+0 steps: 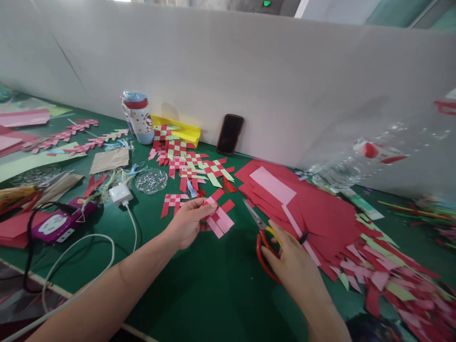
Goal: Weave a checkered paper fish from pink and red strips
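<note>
My left hand (pixel 190 221) is closed on a woven paper fish (pixel 219 219) of red and pink strips, pinched between thumb and fingers above the green table. My right hand (pixel 290 261) is closed around the red and yellow handles of a pair of scissors (pixel 261 228). Their blades point up and left, a little to the right of the woven piece and apart from it. A smaller red and pink woven piece (pixel 174 202) lies just beyond my left hand. Red paper sheets (pixel 320 213) are stacked by my right hand, with a pink paper piece (pixel 272 184) on top.
Several woven fish (pixel 192 164) lie in a pile at the back. Behind them stand a bottle (pixel 140 118) and a phone (pixel 230 134). A dish of beads (pixel 151 181), a charger (pixel 120 194) and a purple power strip (pixel 66 221) are left; paper scraps (pixel 388 280) and a plastic bottle (pixel 356 161) right.
</note>
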Tool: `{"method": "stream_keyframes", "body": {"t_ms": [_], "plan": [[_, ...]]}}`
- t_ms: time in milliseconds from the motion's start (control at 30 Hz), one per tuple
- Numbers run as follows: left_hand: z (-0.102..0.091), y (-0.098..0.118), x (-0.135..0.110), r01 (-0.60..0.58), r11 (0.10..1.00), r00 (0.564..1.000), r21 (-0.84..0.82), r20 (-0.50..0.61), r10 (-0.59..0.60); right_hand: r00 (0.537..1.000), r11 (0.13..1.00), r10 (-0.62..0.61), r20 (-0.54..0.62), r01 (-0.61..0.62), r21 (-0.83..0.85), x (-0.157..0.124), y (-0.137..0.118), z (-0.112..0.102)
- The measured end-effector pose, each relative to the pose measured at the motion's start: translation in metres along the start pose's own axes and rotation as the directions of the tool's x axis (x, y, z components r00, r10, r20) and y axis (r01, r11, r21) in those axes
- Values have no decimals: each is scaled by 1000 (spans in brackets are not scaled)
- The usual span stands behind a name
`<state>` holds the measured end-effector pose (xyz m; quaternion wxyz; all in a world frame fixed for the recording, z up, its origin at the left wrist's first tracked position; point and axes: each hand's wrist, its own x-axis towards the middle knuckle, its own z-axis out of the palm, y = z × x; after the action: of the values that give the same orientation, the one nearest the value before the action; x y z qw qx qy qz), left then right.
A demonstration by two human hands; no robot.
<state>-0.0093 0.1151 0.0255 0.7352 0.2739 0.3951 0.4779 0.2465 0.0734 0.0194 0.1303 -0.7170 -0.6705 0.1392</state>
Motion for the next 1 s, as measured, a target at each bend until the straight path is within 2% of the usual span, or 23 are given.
{"method": "stream_keyframes", "body": {"t_ms": [133,233,300,367,433,533,667,867,933,1000], "plan": [[2,1,-1,34,999,999,-10,37,-34,998,996,44,36,-46,73,-2,-9,-4],[2,1,-1,34,999,999,-8,43,-33,994,960,107,19,-108,256,-3,-18,-7],[1,0,0,23,1000,999,-7,31,-23,992,887,128,5,-117,446,-4,-24,-6],[0,-1,0,11,1000,1000,-7,20,-11,993,773,116,4,-93,627,-6,-29,-3],[0,-3,1,7,1000,1000,-8,18,-7,995,667,97,15,-76,741,-8,-34,1],[1,-3,0,17,1000,1000,-15,17,-17,995,577,80,62,-97,811,-11,-42,4],[4,-1,-3,45,998,999,-34,14,-45,993,519,66,101,-120,847,-13,-49,3],[8,-3,-6,81,993,996,-88,27,-79,997,503,53,52,-72,861,-16,-51,1],[8,-2,-5,64,991,998,-121,-2,-64,999,552,29,20,-33,833,-18,-50,0],[7,-1,-4,22,987,999,-159,-45,-29,1000,641,-16,14,0,767,-21,-50,-3]]}}
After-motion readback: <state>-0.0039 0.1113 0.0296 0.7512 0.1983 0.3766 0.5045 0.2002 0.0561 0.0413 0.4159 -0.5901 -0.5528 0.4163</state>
